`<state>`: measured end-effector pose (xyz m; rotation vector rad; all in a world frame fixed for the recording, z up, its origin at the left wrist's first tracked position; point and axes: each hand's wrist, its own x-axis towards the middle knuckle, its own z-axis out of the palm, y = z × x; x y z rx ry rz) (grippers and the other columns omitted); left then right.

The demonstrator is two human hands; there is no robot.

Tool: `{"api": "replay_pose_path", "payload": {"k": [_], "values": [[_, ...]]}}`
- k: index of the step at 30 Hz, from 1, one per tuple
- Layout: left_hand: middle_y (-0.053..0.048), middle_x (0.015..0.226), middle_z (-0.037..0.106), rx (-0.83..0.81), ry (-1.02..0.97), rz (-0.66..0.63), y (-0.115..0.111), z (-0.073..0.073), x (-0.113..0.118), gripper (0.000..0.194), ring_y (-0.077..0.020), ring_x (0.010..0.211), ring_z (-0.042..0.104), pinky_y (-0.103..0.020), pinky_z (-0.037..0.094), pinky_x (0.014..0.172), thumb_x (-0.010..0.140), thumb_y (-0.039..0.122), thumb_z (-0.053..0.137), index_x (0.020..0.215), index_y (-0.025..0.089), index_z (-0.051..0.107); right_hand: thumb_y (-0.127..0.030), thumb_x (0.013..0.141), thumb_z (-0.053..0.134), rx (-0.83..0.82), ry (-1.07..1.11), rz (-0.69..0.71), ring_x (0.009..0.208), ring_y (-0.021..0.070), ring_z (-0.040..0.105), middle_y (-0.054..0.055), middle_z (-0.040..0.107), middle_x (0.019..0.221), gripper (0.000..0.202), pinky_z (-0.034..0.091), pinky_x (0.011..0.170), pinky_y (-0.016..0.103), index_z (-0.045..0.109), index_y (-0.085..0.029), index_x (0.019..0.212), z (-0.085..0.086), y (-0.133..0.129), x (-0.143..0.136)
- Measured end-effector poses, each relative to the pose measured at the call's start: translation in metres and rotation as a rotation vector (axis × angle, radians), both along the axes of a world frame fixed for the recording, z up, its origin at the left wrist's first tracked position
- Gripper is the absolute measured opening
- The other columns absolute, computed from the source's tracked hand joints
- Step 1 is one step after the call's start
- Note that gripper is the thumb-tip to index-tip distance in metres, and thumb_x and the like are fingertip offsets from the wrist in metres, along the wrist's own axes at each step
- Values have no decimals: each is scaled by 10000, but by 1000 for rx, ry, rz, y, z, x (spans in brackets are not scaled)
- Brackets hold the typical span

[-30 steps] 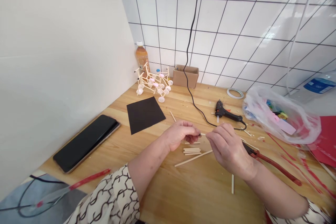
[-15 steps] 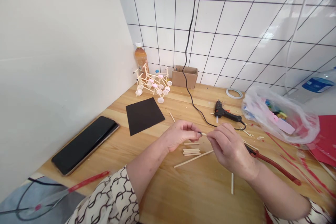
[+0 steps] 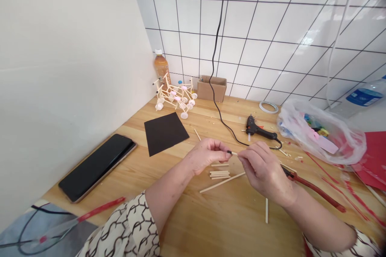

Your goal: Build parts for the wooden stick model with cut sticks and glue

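Note:
A short pale wooden stick (image 3: pixel 234 153) with a black bit on its left end spans the gap between my hands. My left hand (image 3: pixel 209 154) pinches the black end between thumb and finger. The other end is in the closed fingers of my right hand (image 3: pixel 265 170), which hide it. Just below my left hand, several short sticks (image 3: pixel 220 175) lie in a small stack on the wooden table (image 3: pixel 193 225). A longer stick (image 3: pixel 221 182) slants beside them, partly behind my right hand. Another stick (image 3: pixel 267 211) lies nearer the front.
Pliers (image 3: pixel 316 192) lie by my right wrist, with a glue gun (image 3: pixel 259 129) and plastic bag (image 3: pixel 322 132) beyond. Black paper (image 3: pixel 165 133), a phone (image 3: pixel 98 166), stick models (image 3: pixel 176 98), a cardboard box (image 3: pixel 212 88) and a bottle (image 3: pixel 162 68) stand or lie left and back.
The black bit on the stick shows slightly more at my left fingertips. Both hands hold nearly the same place, and the view has shifted very slightly.

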<state>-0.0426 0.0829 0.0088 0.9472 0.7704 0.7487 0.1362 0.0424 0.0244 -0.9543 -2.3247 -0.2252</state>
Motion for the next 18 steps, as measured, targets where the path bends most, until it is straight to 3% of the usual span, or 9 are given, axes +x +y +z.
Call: {"api": "replay_pose_path", "payload": {"k": [18], "values": [[-7, 552, 615, -76, 3, -22, 0, 1, 1, 89, -95, 493, 529, -248, 394, 563, 482, 136, 669, 559, 112, 630, -28, 819, 456, -14, -23, 25, 690, 186, 420, 68, 528, 723, 162, 363, 629, 321, 535, -161, 769, -4, 0, 2]]}}
